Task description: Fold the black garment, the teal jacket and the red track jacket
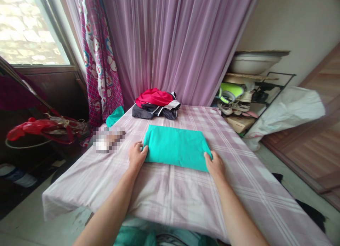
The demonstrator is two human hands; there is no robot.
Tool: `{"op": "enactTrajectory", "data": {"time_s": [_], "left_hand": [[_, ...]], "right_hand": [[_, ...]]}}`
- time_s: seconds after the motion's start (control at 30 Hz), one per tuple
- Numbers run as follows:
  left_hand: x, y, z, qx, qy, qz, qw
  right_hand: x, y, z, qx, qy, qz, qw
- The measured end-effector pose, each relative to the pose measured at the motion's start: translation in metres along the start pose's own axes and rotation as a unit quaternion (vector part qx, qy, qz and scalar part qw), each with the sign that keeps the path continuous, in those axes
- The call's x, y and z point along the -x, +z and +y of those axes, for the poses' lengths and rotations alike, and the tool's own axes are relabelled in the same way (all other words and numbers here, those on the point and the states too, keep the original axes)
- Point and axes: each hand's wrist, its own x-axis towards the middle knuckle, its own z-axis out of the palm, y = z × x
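Note:
A teal cloth (175, 147), folded into a flat rectangle, lies across the middle of the table. What kind of garment it is cannot be made out. At its left edge my left hand (136, 155) is closed, thumb on top and fingers tucked at the side. My right hand (215, 164) grips the right edge the same way, with its fingers partly hidden under the cloth. Behind it sits a heap of red, black and white clothes (156, 103).
A checked pink-white cloth (249, 189) covers the table. Another teal cloth (115, 116) and a blurred-out item (107, 141) lie at the left edge. Purple curtains (180, 44) hang behind. At right stand a shoe rack (268, 84) and a white plastic bag (294, 108).

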Motion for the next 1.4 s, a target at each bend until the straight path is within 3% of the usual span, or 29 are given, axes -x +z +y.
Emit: {"op": "enactTrajectory", "data": {"time_s": [0.27,0.5,0.8,1.03,1.13,1.23,1.4], "left_hand": [[0.003,-0.005,0.005,-0.064,0.010,-0.034,0.997],[0.004,-0.006,0.009,-0.106,0.023,-0.046,0.993],[0.002,-0.017,0.018,-0.125,0.019,-0.076,0.989],[0.001,-0.014,0.014,-0.091,-0.011,-0.063,0.994],[0.003,-0.013,0.012,-0.049,-0.019,-0.021,0.998],[0.000,-0.018,0.021,-0.056,0.041,0.012,0.997],[-0.028,-0.028,0.067,-0.120,0.147,-0.024,0.982]], "right_hand": [[0.002,-0.022,-0.024,0.069,0.057,-0.077,0.993],[0.005,-0.024,-0.026,0.111,0.052,-0.050,0.991],[-0.003,-0.018,-0.009,-0.013,-0.011,0.029,0.999],[-0.001,-0.014,-0.009,-0.035,0.047,0.024,0.998],[0.000,-0.015,-0.012,-0.041,0.010,0.061,0.997],[-0.001,-0.020,-0.024,-0.024,-0.079,0.101,0.992],[-0.020,-0.023,-0.075,0.024,-0.191,0.081,0.978]]}}
